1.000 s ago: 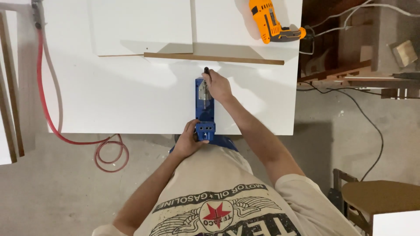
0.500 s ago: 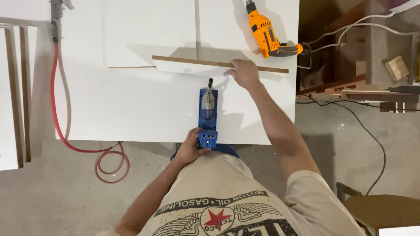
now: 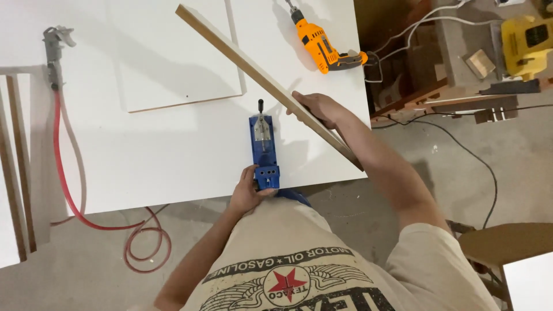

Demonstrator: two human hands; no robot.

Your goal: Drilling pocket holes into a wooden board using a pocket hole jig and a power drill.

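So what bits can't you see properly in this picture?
Head view only:
- Left hand: its fingers curl around the near end of the blue jig, so the grip underneath is hidden.
- Right hand: the wooden strip covers its fingertips.
- Orange drill: the bit's tip is cut off by the top edge.
- Red hose: where it joins the grey tool is too small to tell.
- White table: its legs are hidden beneath the top.

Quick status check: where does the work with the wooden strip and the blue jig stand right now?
Done: the blue jig sits at the white table edge, steadied by the left hand. In hand: the right hand holds the wooden strip lifted at an angle. Left: the strip is not yet in the jig; the orange drill lies untouched.
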